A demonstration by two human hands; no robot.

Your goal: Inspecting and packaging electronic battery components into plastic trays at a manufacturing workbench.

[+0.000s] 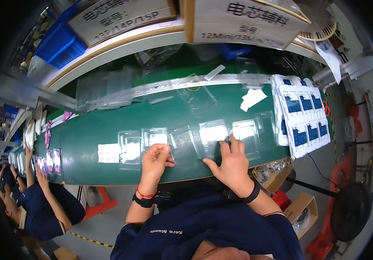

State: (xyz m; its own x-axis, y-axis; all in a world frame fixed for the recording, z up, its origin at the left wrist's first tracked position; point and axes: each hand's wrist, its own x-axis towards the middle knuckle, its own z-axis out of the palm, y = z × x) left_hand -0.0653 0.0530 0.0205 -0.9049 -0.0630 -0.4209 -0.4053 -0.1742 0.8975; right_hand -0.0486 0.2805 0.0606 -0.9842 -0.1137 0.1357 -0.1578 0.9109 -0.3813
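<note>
Head view: left grip [155,164] curled, hold indeterminable; right grip [233,165] splayed, unclosed, over clear tray [212,135]; uneven pressure could skid it.

A long green bench [82,134] runs under a white-edged shelf [117,45], where a blue bin [63,51] sits at the left. A grey metal post [34,90] shows nearby. The grey floor [99,222] carries yellow-and-black tape [90,239], and an open cardboard box [289,212] stands near the bench's right end.
</note>
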